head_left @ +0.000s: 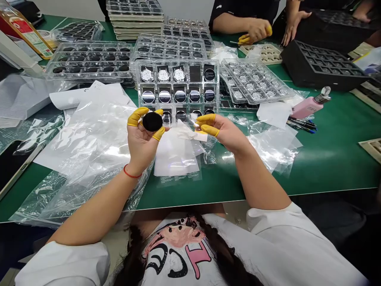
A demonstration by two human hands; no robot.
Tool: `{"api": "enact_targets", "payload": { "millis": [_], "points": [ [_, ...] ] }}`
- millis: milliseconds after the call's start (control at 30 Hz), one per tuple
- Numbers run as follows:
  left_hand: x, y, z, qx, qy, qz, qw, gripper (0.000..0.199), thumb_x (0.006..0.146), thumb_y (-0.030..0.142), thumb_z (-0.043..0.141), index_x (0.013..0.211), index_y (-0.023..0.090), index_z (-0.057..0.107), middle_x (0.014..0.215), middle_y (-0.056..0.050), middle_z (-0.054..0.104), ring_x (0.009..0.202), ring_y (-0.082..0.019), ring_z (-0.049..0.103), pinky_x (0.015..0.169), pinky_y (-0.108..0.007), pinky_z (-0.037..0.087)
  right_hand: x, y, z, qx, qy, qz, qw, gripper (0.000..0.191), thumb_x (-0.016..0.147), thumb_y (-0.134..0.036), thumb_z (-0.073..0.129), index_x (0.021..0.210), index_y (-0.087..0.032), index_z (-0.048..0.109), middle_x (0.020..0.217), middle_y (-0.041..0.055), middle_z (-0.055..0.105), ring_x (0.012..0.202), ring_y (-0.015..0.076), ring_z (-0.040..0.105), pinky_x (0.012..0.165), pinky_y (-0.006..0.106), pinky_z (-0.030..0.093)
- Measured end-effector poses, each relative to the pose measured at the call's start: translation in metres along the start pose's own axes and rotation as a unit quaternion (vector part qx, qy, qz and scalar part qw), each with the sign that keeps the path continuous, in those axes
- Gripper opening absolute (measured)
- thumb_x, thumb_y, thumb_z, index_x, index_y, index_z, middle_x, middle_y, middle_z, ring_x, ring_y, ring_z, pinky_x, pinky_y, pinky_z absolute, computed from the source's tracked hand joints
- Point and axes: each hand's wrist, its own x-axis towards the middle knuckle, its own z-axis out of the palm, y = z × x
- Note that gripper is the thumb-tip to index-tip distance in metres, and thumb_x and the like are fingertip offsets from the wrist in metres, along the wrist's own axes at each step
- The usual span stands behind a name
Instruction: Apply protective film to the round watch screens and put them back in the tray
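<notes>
My left hand (pixel 143 137), with yellow finger covers and a red string at the wrist, grips a round black disc (pixel 152 121) by its edge. To the right, my right hand (pixel 222 130) pinches a small white item (pixel 195 118) between covered fingertips; its exact shape is unclear. Just beyond both hands a clear compartment tray (pixel 187 85) stands tilted towards me, holding round dark pieces and some silver-white round ones in its top row. Below and between the hands lie thin white sheets (pixel 177 157) and a crumpled pale tissue (pixel 187 132).
Clear plastic bags (pixel 86 147) and papers cover the left side, beside a phone (pixel 18 159). Stacked trays (pixel 133 18) rise behind. A pink bottle (pixel 309 105) and pens (pixel 303 125) are at right. Another person's hands (pixel 256 31) work across the table, near a black box (pixel 321 67).
</notes>
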Motion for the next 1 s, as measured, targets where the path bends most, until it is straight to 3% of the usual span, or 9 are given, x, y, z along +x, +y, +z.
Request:
{"api": "enact_targets", "payload": {
  "millis": [133, 300, 433, 800, 1000],
  "points": [
    [0.003, -0.003, -0.001, -0.016, 0.008, -0.03, 0.999, 0.071, 0.073, 0.045, 0.08, 0.127, 0.029, 0.037, 0.12, -0.006, 0.066, 0.122, -0.026, 0.064, 0.1, -0.045, 0.059, -0.004, 0.003, 0.004, -0.023, -0.039, -0.034, 0.998, 0.039, 0.076, -0.028, 0.076, 0.11, -0.023, 0.056, 0.095, 0.0015, 0.07, 0.092, 0.0156, 0.067, 0.089, 0.039, 0.056],
    [0.009, -0.005, -0.005, -0.062, 0.002, -0.151, 0.987, 0.067, 0.065, 0.032, 0.086, 0.117, 0.024, 0.043, 0.095, -0.002, 0.071, 0.104, -0.023, 0.073, 0.097, -0.045, 0.06, -0.004, 0.009, 0.011, -0.154, 0.022, -0.14, 0.978, 0.025, 0.081, -0.023, 0.069, 0.103, -0.022, 0.058, 0.088, -0.0007, 0.066, 0.082, 0.0128, 0.063, 0.086, 0.036, 0.054],
    [0.011, -0.007, -0.007, -0.084, 0.005, -0.218, 0.972, 0.063, 0.064, 0.022, 0.086, 0.113, 0.021, 0.046, 0.091, -0.001, 0.074, 0.091, -0.018, 0.075, 0.098, -0.042, 0.06, -0.002, 0.009, 0.015, -0.211, 0.07, -0.143, 0.964, 0.019, 0.081, -0.024, 0.068, 0.1, -0.021, 0.063, 0.09, 0.0008, 0.069, 0.082, 0.0143, 0.063, 0.081, 0.035, 0.054],
    [0.012, -0.008, -0.008, -0.067, -0.001, -0.215, 0.974, 0.058, 0.067, 0.018, 0.08, 0.112, 0.02, 0.045, 0.091, -0.001, 0.073, 0.097, -0.02, 0.074, 0.102, -0.046, 0.055, -0.002, 0.011, 0.018, -0.228, 0.084, -0.144, 0.959, 0.012, 0.079, -0.025, 0.07, 0.091, -0.021, 0.069, 0.088, 0.0015, 0.073, 0.081, 0.016, 0.066, 0.079, 0.035, 0.056],
    [0.013, -0.015, -0.009, -0.071, 0.006, -0.217, 0.974, 0.058, 0.065, 0.017, 0.081, 0.11, 0.02, 0.045, 0.09, -0.001, 0.073, 0.094, -0.019, 0.074, 0.103, -0.046, 0.054, -0.002, 0.013, 0.024, -0.241, 0.094, -0.152, 0.954, 0.005, 0.081, -0.024, 0.067, 0.085, -0.022, 0.069, 0.089, 0.0019, 0.073, 0.086, 0.0177, 0.066, 0.085, 0.039, 0.056]
  ]
}}
